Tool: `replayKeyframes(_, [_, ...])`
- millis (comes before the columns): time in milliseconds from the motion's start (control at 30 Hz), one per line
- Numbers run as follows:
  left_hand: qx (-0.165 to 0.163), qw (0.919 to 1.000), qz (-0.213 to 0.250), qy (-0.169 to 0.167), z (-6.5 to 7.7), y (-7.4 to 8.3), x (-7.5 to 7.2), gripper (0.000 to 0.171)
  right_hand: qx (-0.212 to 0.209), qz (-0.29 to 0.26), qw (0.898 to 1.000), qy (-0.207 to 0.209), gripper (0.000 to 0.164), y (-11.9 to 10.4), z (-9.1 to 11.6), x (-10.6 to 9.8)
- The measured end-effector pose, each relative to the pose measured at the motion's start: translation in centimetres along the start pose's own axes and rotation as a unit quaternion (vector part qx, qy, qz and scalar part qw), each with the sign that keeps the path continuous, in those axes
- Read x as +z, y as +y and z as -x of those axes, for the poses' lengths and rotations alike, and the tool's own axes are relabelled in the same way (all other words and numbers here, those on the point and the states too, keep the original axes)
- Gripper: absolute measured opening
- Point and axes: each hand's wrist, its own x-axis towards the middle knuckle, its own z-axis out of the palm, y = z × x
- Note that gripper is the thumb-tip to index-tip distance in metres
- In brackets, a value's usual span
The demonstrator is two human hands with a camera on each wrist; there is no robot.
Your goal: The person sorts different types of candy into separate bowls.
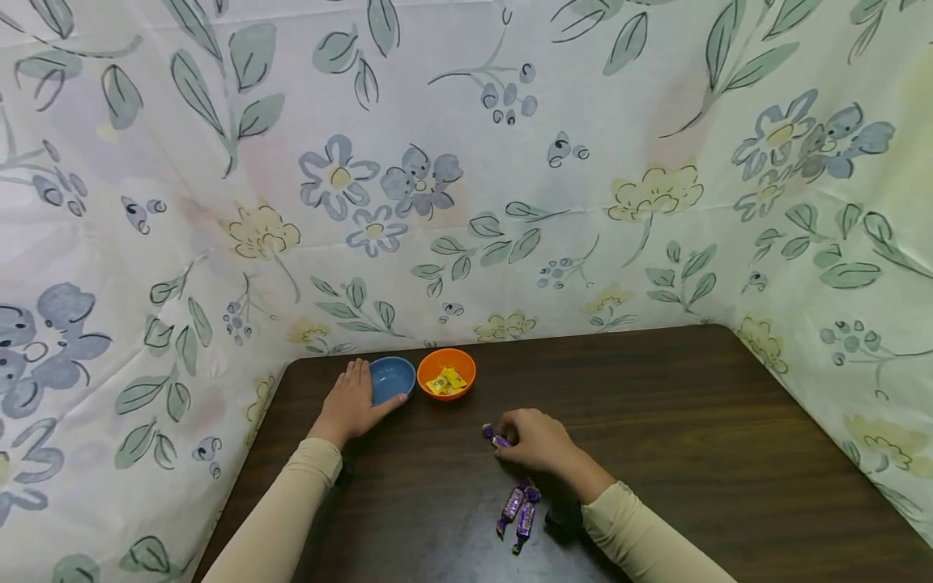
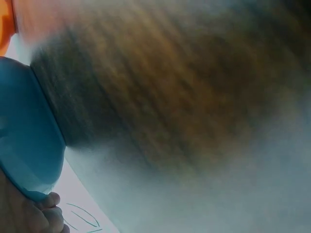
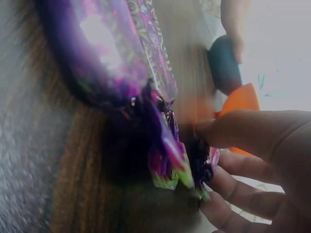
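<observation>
Head view: a person works with two bare hands at a dark brown, wood-grained table with rounded far corners.
Right hand: thumb and fingers pinch a small purple, shiny-wrapped candy over the middle of the table, one twisted wrapper end sticking out on the left; the candy is nearer the person than the bowls and to their right.
Left hand: fingers lie straight along the left side of a small round blue bowl, the thumb stretched along its near side; the hand rests against the bowl, fingers uncurled.
Orange bowl: a small round bright-orange bowl stands just right of the blue one and holds several yellow-wrapped candies.
Purple group: more purple twist-wrapped candies lie close together on the table, nearer the person than the pinched one; their exact number is hard to tell.
Right wrist view: purple wrappers with green-tipped twists fill the near part, blurred.
Sleeves: both forearms wear cream-coloured fabric sleeves.
Backdrop: white cloth printed with blue and yellow flowers and green leaves.
</observation>
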Motion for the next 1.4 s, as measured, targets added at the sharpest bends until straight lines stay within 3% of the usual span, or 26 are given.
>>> replayKeyframes(300, [-0.008,0.9998,-0.007,-0.016,0.0,0.2,0.0,0.127,-0.003,-0.001,1.0,0.008,0.016,0.2,0.0,0.1])
replayKeyframes(600, [-0.014,0.9999,0.0,-0.009,0.1,0.6,-0.3,0.124,-0.016,-0.004,1.0,0.02,0.01,0.1,-0.1,0.0])
replayKeyframes(1400, [-0.013,0.9997,-0.002,-0.019,-0.2,0.5,-0.1,0.126,-0.079,-0.02,0.996,0.041,0.005,-1.5,-1.6,-0.4])
